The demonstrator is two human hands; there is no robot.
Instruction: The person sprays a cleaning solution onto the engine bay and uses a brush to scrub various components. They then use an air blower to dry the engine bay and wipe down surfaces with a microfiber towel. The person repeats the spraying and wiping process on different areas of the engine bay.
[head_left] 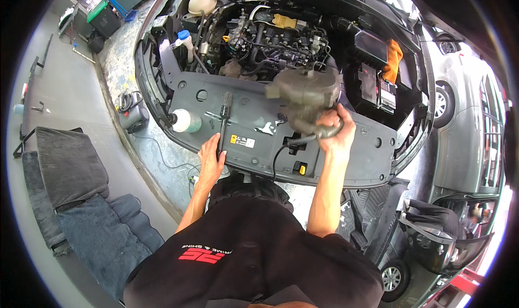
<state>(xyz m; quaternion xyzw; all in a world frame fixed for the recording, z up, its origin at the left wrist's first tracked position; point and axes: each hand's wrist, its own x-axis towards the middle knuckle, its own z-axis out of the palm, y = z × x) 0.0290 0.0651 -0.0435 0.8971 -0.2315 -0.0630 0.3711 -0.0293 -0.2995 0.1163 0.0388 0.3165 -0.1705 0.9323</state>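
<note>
My left hand (pixel 212 155) closes around the lower end of a black-handled brush (pixel 224 113) over the black front panel (pixel 335 154) of an open engine bay. Its thumb and fingers lie on either side of the handle. My right hand (pixel 335 129) grips the curved lower end of a bulky, dusty grey-brown part (pixel 308 89), smeared by motion, raised over the panel's rear edge. I cannot make out its kind. From near that hand a black cord (pixel 278 155) droops toward the panel's front edge. Beside the brush, a white bottle (pixel 186 121) with a dark cap lies on its side.
Behind the panel spreads the exposed engine (pixel 275 40), with a battery (pixel 373 86) and an orange cloth (pixel 393 62) at right. A blue-capped filler neck (pixel 185 37) rises at left. Grey cloths (pixel 102 237) hang at lower left; a silver car (pixel 459 124) stands at right.
</note>
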